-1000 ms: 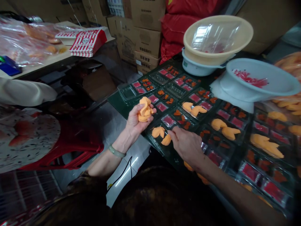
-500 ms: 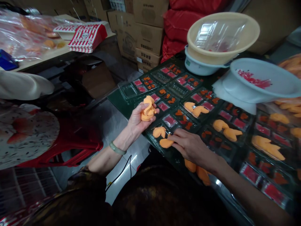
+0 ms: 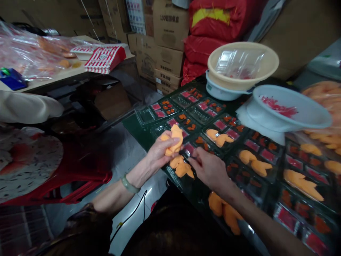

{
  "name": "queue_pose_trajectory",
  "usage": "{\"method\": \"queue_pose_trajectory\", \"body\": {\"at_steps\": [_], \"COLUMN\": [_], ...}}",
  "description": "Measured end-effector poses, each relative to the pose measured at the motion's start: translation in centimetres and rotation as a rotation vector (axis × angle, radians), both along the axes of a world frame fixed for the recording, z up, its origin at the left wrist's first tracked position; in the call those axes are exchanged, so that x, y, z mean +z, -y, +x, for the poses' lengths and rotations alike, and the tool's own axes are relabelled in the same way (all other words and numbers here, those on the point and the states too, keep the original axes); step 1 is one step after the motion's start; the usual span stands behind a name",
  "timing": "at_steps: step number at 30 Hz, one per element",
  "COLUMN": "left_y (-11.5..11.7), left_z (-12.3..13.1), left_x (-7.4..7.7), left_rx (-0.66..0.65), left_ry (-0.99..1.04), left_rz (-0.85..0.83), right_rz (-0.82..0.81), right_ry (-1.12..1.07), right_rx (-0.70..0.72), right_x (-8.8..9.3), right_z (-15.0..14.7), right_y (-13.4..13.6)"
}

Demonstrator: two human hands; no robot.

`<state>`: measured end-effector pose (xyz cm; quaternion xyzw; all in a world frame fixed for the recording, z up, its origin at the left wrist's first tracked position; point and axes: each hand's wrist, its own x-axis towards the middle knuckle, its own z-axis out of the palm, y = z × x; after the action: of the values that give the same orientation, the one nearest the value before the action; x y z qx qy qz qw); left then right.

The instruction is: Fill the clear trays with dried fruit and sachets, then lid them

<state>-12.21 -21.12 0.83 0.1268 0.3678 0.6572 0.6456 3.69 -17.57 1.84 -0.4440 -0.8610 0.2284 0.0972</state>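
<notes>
Several soft orange pieces [image 3: 176, 140] are held in my left hand [image 3: 162, 149], above the near left edge of the dark green table. My right hand [image 3: 205, 163] is just right of it with thumb and fingertips pressed together; whether anything small is between them is too unclear to tell. Below and between the hands, two orange pieces [image 3: 183, 169] lie in the nearest clear tray. That tray also has a red packet [image 3: 189, 148] and small dark orange pieces [image 3: 201, 142]. Further right, another tray holds a pair of orange pieces [image 3: 220, 138].
Rows of filled clear trays [image 3: 255, 163] cover the green table [image 3: 133, 124]. Stacked basins [image 3: 242, 81] and a pale blue basin [image 3: 301, 121] with red bits stand at the back right. A red stool [image 3: 87, 177] is at left, near a side table [image 3: 55, 79] with plastic bags.
My right hand has let go of an orange piece, which now lies in the nearest tray, and has moved slightly up. My left hand's orange pieces have shifted in its grip. The view has tilted.
</notes>
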Motion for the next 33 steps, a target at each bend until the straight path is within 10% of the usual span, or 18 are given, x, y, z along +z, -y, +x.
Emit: {"method": "queue_pose_trajectory", "body": {"at_steps": [4,13,18,24,28,33], "left_y": [-0.6,-3.8,-5.0,-5.5,-5.8,-6.1], "left_z": [1.3,-0.4,-1.6,-2.3,-2.8,-2.9], "left_x": [-0.2,0.1,0.1,-0.1,-0.2,-0.5], "left_rx": [-0.020,-0.060,-0.012,-0.056,-0.111,-0.146], "left_ry": [-0.229,0.047,-0.042,-0.172,-0.209,-0.297], "left_rz": [0.088,0.042,0.076,0.132,0.145,0.102], "right_rz": [-0.461,-0.746,-0.272,0.539,0.454,0.269], "right_ry": [-0.623,-0.887,-0.605,0.264,0.303,-0.269], "right_rx": [-0.096,-0.146,-0.083,0.376,0.512,0.264], "right_x": [1.0,3.8,2.1,0.1,-2.4,-2.9], "right_z": [-0.5,-0.9,-1.3,-5.6,-7.0,-6.2], "right_y": [-2.1,-8.0,-15.7,-20.0,-20.6,-19.1]}}
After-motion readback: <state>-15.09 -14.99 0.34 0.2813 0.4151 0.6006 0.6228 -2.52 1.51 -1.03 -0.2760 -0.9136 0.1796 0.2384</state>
